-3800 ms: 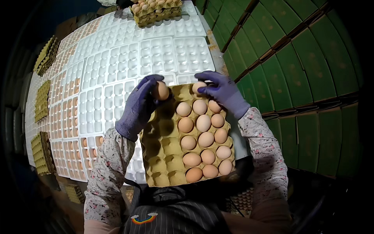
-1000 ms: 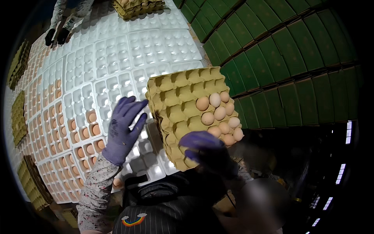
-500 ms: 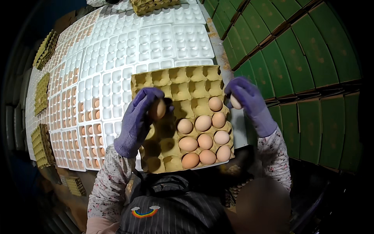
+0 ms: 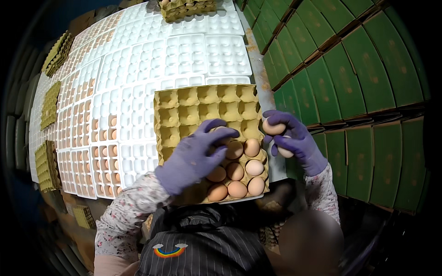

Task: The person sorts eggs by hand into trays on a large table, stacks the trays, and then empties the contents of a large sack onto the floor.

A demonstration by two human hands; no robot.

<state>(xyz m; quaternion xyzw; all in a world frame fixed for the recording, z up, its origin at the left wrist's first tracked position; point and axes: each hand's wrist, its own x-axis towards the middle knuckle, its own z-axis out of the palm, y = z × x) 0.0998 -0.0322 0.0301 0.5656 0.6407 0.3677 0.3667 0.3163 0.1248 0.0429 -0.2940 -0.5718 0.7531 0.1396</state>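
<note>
A yellow pulp egg tray [image 4: 207, 95] lies before me, its far rows of cups bare. Several brown eggs [image 4: 235, 171] sit in its near right part. My left hand [image 4: 195, 152], in a purple glove, reaches over the middle of the tray, fingers curled around an egg mostly hidden behind them. The glove also covers part of the eggs below. Just off the tray's right edge, my right hand [image 4: 297, 142], gloved the same way, holds two eggs: a light brown egg [image 4: 274, 127] between the fingertips and a paler egg [image 4: 284, 147] lower in the palm.
White egg trays [image 4: 185, 53] cover the table beyond and to the left; those at the left hold brown eggs [image 4: 105, 164]. Stacked pulp trays [image 4: 47, 165] line the left edge, with another stack [image 4: 189, 11] at the far end. Green cartons [image 4: 347, 83] are piled along the right.
My left hand has moved right with its egg, over the tray's middle. The egg at the right of the third row has left its cup, and my right hand now holds two eggs.
</note>
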